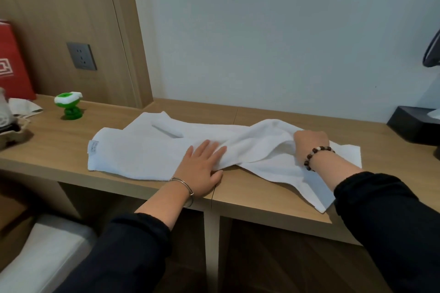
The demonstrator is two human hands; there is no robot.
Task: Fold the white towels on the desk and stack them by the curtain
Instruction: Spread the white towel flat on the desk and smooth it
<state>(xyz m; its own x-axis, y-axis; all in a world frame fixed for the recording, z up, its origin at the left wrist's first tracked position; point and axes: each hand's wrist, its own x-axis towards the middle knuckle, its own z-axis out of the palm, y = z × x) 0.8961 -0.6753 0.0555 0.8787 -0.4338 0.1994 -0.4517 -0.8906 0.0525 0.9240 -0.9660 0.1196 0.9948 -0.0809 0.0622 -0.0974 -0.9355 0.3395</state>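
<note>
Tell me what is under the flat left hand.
The left hand presses flat on the white towel, its thumb and heel over the bare desk. Whether more towel layers lie beneath the palm is hidden by the hand and the cloth.

Place: I read this as a hotel guest room | cues: long built-in light-wood counter against a plain pale wall | wood wall panel carrying a dark grey socket plate | black tissue box at the right end | plain white terry towels with a sewn label
</note>
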